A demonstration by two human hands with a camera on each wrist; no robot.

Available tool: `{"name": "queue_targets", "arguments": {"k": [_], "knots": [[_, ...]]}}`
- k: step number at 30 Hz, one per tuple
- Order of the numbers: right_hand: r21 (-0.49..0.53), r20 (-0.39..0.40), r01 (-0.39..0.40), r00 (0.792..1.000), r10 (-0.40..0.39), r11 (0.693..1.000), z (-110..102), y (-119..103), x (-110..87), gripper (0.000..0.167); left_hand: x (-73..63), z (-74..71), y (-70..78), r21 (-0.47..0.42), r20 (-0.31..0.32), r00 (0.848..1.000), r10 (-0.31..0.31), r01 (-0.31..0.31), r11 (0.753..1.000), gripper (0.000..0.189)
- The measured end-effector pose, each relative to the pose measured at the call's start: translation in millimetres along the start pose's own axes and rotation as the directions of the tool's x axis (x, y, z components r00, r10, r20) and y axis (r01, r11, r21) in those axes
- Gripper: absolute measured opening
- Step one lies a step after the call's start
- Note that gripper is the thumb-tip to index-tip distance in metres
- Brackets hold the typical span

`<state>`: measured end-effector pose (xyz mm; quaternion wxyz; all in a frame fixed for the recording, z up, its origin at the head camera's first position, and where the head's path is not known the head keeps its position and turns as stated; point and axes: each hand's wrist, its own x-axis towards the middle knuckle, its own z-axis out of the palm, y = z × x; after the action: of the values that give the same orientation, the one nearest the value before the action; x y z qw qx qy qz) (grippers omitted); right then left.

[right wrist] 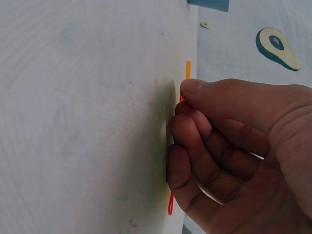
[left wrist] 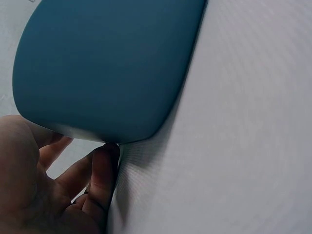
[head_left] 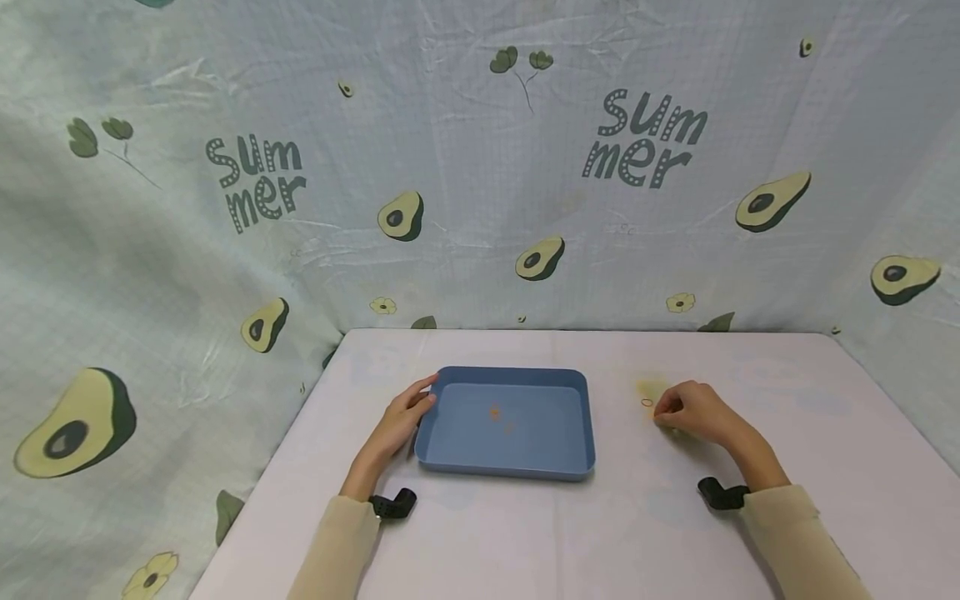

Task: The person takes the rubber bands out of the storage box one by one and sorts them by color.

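Note:
A shallow blue tray (head_left: 517,468) lies on the table, with a few tiny orange bits (head_left: 495,412) on its floor. My left hand (head_left: 401,423) holds the tray's left edge near the far corner; its curled fingers are against the wall in the left wrist view. To the right of the tray, my right hand (head_left: 697,410) is low over the table, thumb and fingertips pinched together on a thin red rubber band. An orange band (right wrist: 188,69) shows just past the thumb, and a red loop (right wrist: 170,204) sticks out below the fingers. Beside the fingertips lies a small orange ring (head_left: 647,402).
A pale cloth covers the table (head_left: 495,533), with a yellowish patch (head_left: 651,387) near the right hand. Behind and to the left hangs a curtain (head_left: 465,167) printed with avocados and lettering. Each wrist wears a black camera (head_left: 393,505).

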<state>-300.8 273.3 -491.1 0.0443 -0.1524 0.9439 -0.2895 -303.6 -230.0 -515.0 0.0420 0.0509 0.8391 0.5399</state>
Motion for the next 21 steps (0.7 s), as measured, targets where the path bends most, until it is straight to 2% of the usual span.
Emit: {"name": "queue_targets", "arguments": {"k": [13,21], "knots": [[-0.016,-0.024,-0.047,0.999,0.046,0.999,6.8,-1.6,-1.1,0.007,-1.9,-2.6,-3.4,0.009,0.016,0.999,0.035,-0.035,0.999,0.049],[-0.022,-0.025,-0.058,0.998,0.058,0.998,8.0,-4.7,-3.9,0.007,-1.0,-3.0,-4.1,-0.011,0.013,1.000,0.016,-0.016,1.000,0.048]]}}
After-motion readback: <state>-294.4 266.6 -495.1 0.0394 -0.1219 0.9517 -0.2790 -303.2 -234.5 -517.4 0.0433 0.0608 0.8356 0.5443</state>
